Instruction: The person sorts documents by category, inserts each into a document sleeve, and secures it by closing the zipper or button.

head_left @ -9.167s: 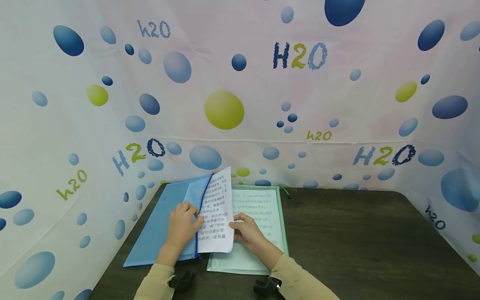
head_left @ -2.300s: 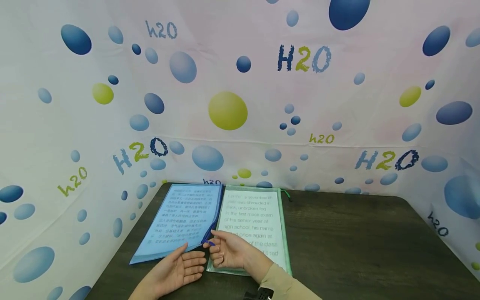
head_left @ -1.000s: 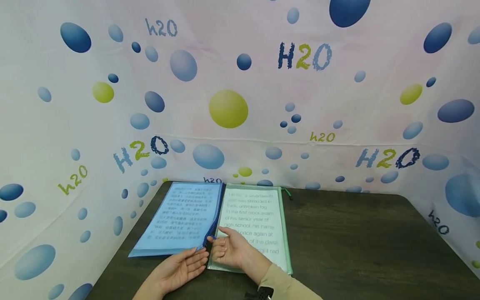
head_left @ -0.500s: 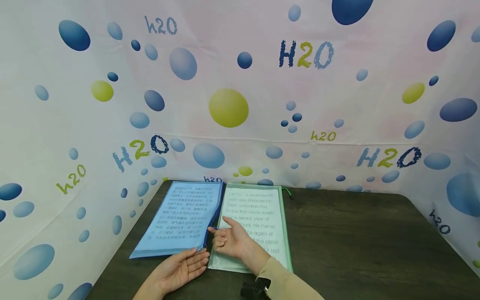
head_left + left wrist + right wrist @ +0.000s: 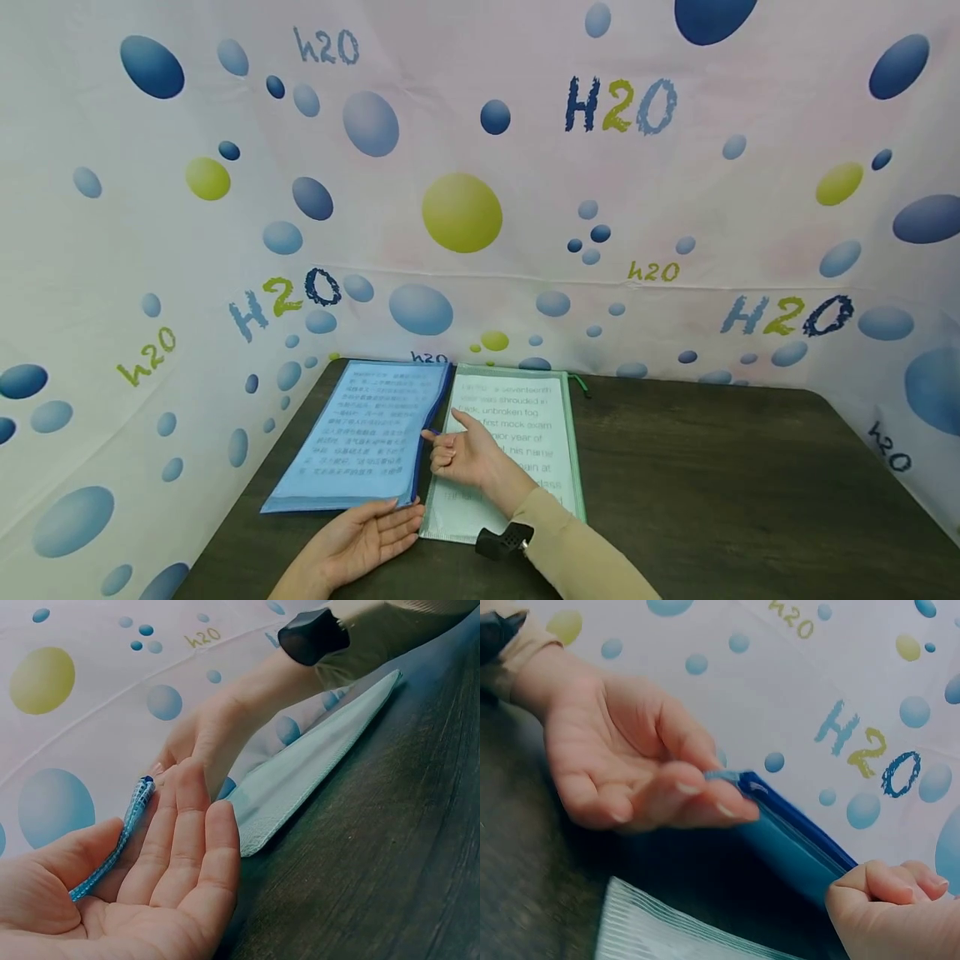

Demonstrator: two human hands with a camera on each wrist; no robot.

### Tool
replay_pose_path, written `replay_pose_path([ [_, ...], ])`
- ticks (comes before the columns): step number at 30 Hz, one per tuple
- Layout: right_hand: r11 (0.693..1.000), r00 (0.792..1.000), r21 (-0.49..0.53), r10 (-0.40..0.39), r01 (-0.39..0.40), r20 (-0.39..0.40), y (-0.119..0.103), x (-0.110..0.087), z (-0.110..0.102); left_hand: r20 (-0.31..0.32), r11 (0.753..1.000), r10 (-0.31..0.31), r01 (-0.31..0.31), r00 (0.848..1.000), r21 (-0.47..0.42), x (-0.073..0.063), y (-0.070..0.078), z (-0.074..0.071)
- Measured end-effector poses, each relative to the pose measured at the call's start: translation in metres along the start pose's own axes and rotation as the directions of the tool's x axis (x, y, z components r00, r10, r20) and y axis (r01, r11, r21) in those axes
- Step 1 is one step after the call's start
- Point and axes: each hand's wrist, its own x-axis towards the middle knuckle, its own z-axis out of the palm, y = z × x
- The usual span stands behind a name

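Observation:
A translucent blue zip pouch [image 5: 315, 503] with a printed sheet inside lies on the left, its near right corner raised in the wrist views. My left hand [image 5: 367, 537], palm up, pinches that corner between thumb and fingers; the left wrist view shows the ribbed pouch edge [image 5: 127, 829] there. Along the pouch's right side runs a dark blue zipper [image 5: 802, 825]. My right hand [image 5: 472, 454] has its fingers curled at this zipper, pinching the small blue zipper pull, which is mostly hidden by the fingers.
A green zip pouch [image 5: 450, 527] holding an English text sheet lies to the right, partly under my right forearm. Its green pull cord [image 5: 580, 384] sticks out at the far right corner. The dark wooden table [image 5: 712, 475] meets a patterned backdrop [image 5: 675, 183] behind.
Earlier, both hands were at a sheet half out of the blue pouch; it now lies inside. Lately my right hand has moved away along the zipper while my left stays at the corner.

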Motion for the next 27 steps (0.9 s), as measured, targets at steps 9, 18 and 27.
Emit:
replay_pose_path([
  [9, 1.000, 0.999, -0.011, -0.028, 0.027, -0.034, -0.013, 0.013, 0.000, -0.017, 1.000, -0.001, 0.000, 1.000, -0.029, -0.002, 0.001, 0.001],
  [18, 0.996, 0.993, -0.071, -0.057, 0.050, -0.107, -0.027, 0.026, -0.001, -0.027, 0.999, 0.004, -0.005, 1.000, -0.044, -0.002, -0.001, 0.003],
  [27, 0.991, 0.988, -0.118, -0.072, 0.056, -0.139, -0.040, 0.038, 0.002, -0.036, 0.998, 0.003, -0.005, 0.999, -0.062, -0.003, -0.001, 0.003],
])
